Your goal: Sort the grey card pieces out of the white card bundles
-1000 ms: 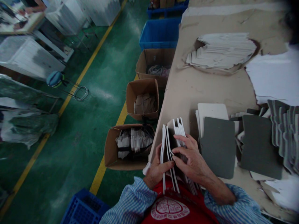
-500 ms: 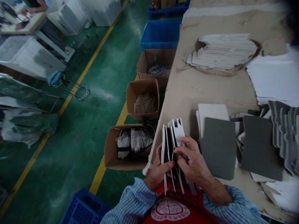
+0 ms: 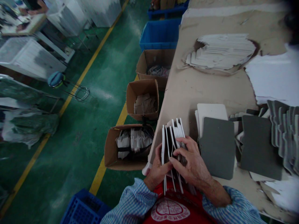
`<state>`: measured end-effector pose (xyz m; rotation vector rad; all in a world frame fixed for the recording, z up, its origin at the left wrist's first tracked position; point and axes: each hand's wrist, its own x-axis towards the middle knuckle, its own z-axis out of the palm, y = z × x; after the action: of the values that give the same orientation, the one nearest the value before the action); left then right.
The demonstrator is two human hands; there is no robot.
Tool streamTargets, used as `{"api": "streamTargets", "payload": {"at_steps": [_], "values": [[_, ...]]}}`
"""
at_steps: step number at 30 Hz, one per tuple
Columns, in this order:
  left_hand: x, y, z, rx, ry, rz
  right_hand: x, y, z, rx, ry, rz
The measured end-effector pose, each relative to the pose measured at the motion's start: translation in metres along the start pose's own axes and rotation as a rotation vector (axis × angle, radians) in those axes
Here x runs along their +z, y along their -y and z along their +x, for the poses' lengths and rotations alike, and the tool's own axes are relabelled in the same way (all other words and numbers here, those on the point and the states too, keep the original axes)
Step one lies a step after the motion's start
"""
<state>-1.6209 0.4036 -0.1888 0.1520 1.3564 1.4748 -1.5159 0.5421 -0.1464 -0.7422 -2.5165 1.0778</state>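
Note:
A bundle of thin boards [image 3: 164, 140] with white edges and dark faces stands on edge at the table's near corner, against my red apron. My left hand [image 3: 157, 169] grips it from the left, its thumb bent over the near side. My right hand [image 3: 190, 158] holds the bundle from the right with curled fingers, some reaching between the boards. Both thumbs nearly meet in front of a gap between boards. To the right lie a dark grey board [image 3: 217, 147] over white ones and another dark grey board [image 3: 261, 146].
Overlapping grey boards [image 3: 285, 133] fill the table's right side. White sheets [image 3: 224, 53] lie in an open wrapping farther back. Along the left edge stand cardboard boxes [image 3: 109, 149] and a blue bin [image 3: 161, 32]. A blue crate [image 3: 81, 208] and a stool [image 3: 56, 79] are on the floor.
My right thumb has moved left, closer to my left thumb, and the right fingers have shifted slightly over the boards. My left hand keeps its hold.

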Motion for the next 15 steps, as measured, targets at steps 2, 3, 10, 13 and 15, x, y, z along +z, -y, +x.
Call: {"api": "streamTargets", "payload": {"at_steps": [2, 3, 10, 13, 15], "values": [[0.0, 0.0, 0.0, -0.001, 0.0, -0.011, 0.001, -0.001, 0.0, 0.014, 0.008, 0.012], [0.0, 0.0, -0.001, 0.0, 0.004, -0.017, 0.001, -0.002, 0.001, 0.021, 0.008, 0.019], [0.002, -0.01, 0.001, 0.005, -0.01, 0.017, 0.003, -0.002, 0.003, 0.04, 0.01, 0.078], [0.002, -0.011, 0.002, 0.003, -0.013, 0.031, 0.003, -0.001, 0.004, 0.044, 0.015, 0.087], [0.002, -0.011, 0.002, 0.004, -0.007, 0.022, 0.003, 0.0, 0.004, 0.044, 0.018, 0.089]]}}
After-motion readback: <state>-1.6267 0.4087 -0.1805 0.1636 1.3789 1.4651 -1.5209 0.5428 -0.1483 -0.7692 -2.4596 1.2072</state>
